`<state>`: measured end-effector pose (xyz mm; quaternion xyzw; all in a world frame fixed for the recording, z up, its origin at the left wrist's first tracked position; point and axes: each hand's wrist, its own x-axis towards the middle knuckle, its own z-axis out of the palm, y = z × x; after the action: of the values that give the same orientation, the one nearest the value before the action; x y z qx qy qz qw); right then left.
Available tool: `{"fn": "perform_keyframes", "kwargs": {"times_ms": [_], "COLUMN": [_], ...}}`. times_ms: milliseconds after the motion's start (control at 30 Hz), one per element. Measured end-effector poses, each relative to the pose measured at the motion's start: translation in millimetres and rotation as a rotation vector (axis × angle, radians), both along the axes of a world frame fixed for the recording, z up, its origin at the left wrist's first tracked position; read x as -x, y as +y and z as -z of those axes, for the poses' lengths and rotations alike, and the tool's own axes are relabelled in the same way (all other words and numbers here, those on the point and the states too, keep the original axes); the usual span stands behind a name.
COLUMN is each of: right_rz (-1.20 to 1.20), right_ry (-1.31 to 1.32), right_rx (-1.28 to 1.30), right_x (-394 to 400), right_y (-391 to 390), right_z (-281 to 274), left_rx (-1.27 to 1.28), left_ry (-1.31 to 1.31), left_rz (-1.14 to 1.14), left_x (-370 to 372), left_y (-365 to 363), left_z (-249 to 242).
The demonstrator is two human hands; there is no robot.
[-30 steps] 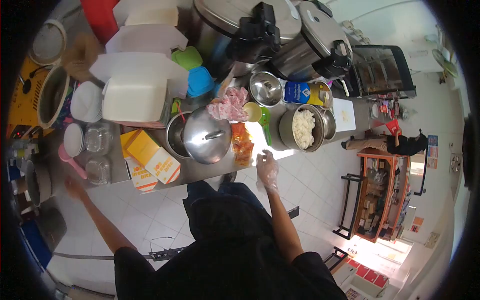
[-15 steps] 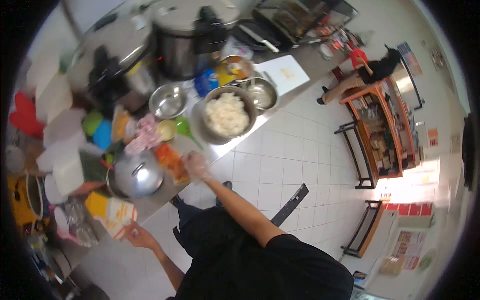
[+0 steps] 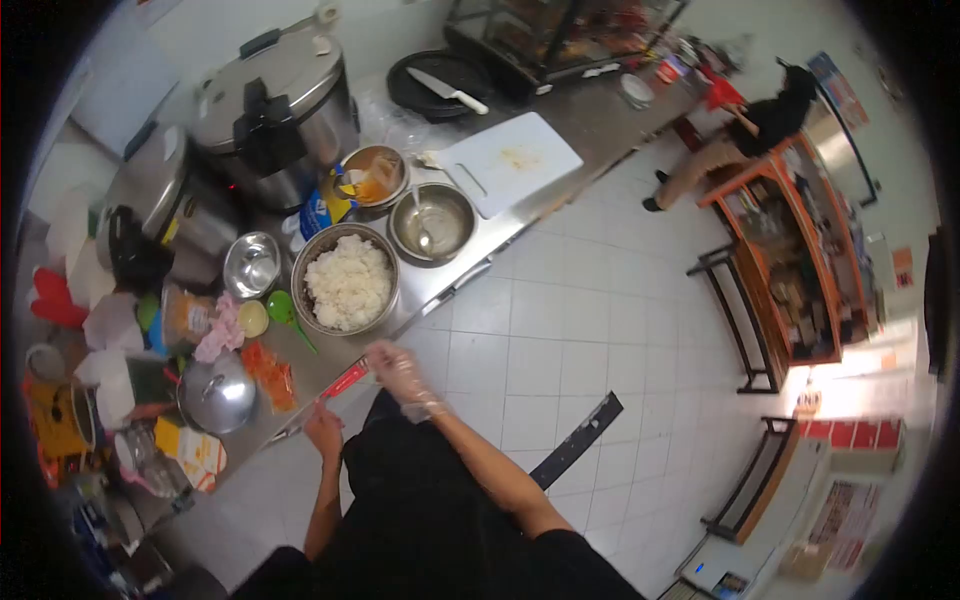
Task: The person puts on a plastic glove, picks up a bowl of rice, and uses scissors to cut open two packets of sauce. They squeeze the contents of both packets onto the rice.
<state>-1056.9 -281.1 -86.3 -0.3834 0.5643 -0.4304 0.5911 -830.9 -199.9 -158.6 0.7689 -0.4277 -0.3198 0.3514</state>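
Note:
My left hand [image 3: 323, 432] is bare, its fingers closed on the lower end of a narrow red strip [image 3: 346, 379] with pale markings. My right hand [image 3: 397, 376] wears a clear plastic glove, and its closed fingers are at the strip's upper end. Both hands are at the counter's front edge. Close by on the counter lies a flat orange-red item [image 3: 270, 376], perhaps in clear plastic. A lidded metal pot [image 3: 217, 391] stands left of it. Beyond my right hand is a metal pot of white rice [image 3: 347, 284]. A yellow and white carton [image 3: 192, 452] lies near the left end.
Behind the rice stand large rice cookers [image 3: 270, 115]. Farther along are a metal bowl with a spoon [image 3: 433, 222], a white cutting board [image 3: 513, 163] and a knife [image 3: 448, 92] on a black tray. Another person [image 3: 765, 130] stands by an orange shelf [image 3: 770, 260].
My left hand has left the yellow and white carton and moved right to the red strip. My right hand has come away from beside the orange-red item. The head view has shifted.

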Motion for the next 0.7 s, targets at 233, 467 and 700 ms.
{"fn": "perform_keyframes", "kwargs": {"times_ms": [233, 467, 700], "right_rz": [0.196, 0.255, 0.166], "right_ry": [-0.019, 0.183, 0.498], "right_rx": [-0.188, -0.219, -0.163], "right_x": [169, 268, 236], "right_y": [-34, -118, -227], "right_z": [36, 22, 79], "left_rx": [-0.099, 0.410, 0.115], "left_ry": [0.154, 0.366, 0.372], "left_rz": [0.349, -0.656, -0.757], "left_x": [89, 144, 164], "left_y": [-40, -118, -148], "left_z": [55, 42, 3]}}
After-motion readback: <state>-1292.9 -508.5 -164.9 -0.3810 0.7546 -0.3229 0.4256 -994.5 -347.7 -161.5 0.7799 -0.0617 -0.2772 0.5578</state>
